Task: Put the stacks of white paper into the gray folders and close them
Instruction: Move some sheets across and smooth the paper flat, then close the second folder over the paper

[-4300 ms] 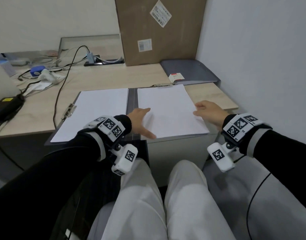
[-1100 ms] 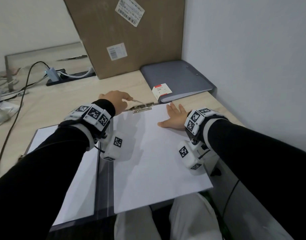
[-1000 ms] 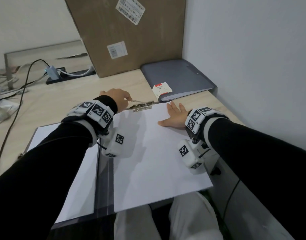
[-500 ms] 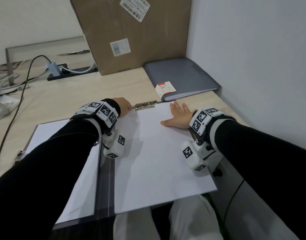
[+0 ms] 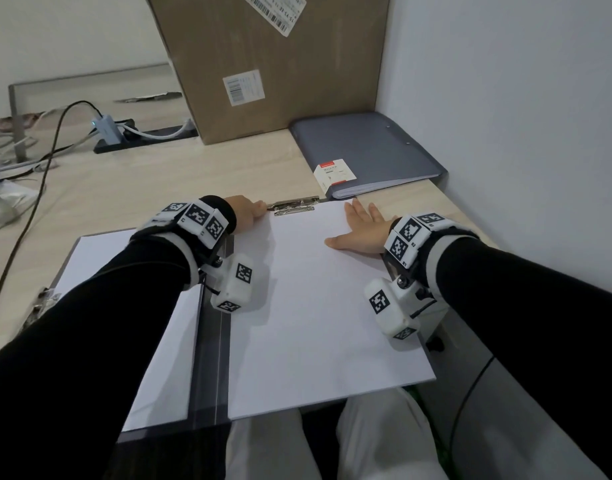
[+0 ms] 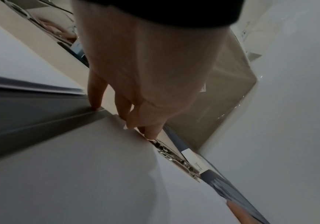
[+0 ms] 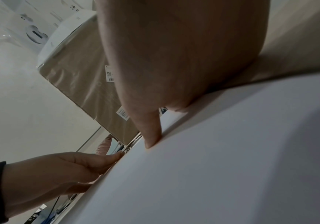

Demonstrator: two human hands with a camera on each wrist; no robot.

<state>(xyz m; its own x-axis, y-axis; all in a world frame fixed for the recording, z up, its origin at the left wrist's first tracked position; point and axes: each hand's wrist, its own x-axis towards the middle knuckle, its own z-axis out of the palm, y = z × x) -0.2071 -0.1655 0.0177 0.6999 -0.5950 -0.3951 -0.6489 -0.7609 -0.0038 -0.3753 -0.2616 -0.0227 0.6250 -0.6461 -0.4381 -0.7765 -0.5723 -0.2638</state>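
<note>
An open gray folder (image 5: 211,358) lies on the desk with a stack of white paper on each half. On the right stack (image 5: 315,306) my right hand (image 5: 360,230) lies flat, fingers straight, near its far right corner. The metal clip (image 5: 292,206) lies down across that stack's far edge. My left hand (image 5: 245,211) sits at the clip's left end, and the left wrist view shows its fingertips (image 6: 149,133) touching the folder's far edge and the clip (image 6: 174,157). The left stack (image 5: 173,358) is partly hidden by my left arm. A second gray folder (image 5: 367,150) lies closed at the back right.
A large cardboard box (image 5: 270,64) stands against the wall behind the folders. Cables and a small hub (image 5: 107,129) lie at the back left of the desk. A white wall (image 5: 505,133) borders the desk on the right. The open folder overhangs the desk's near edge above my knees.
Both hands moved from the paper's near edge to its far edge. The clip lever my left hand held raised a second ago now lies flat on the paper. The right hand stays pressed flat.
</note>
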